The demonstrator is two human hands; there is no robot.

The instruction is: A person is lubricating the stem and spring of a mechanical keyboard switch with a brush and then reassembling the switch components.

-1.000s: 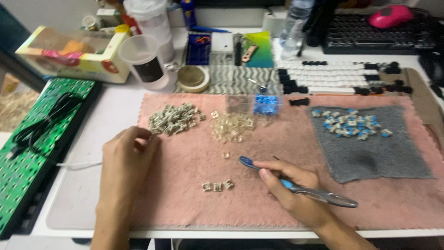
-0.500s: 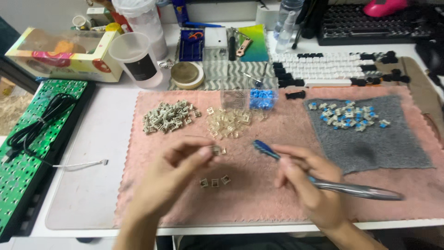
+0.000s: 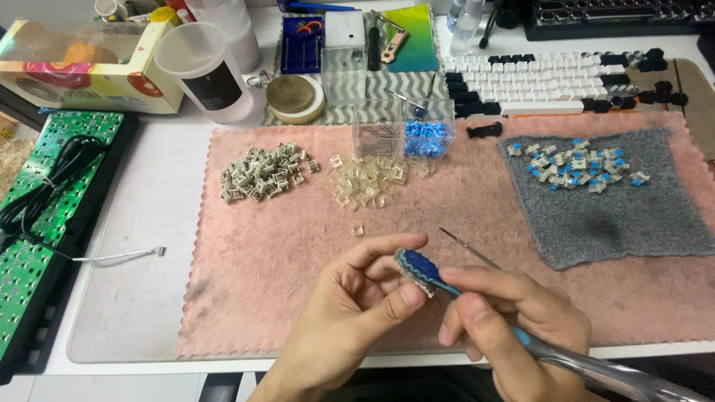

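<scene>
Pink mat (image 3: 261, 268) covers worktop. My left hand (image 3: 350, 305) pinches a small switch part (image 3: 421, 286) above its front edge; my right hand (image 3: 514, 320) grips a brush (image 3: 421, 268) against it. Sorted piles: grey housings (image 3: 261, 173), clear tops (image 3: 369, 180). Blue switches (image 3: 577, 165) lie unopened on the grey cloth (image 3: 625, 223); much seemingly remains.

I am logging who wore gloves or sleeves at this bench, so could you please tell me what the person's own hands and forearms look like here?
Both are bare. The left hand has no glove, ring or watch that shows, and its forearm runs to the bottom edge with no sleeve. The right hand is likewise ungloved with no ring in view; its wrist is mostly out of frame. The nails on the fingers look short and unpainted.
</scene>
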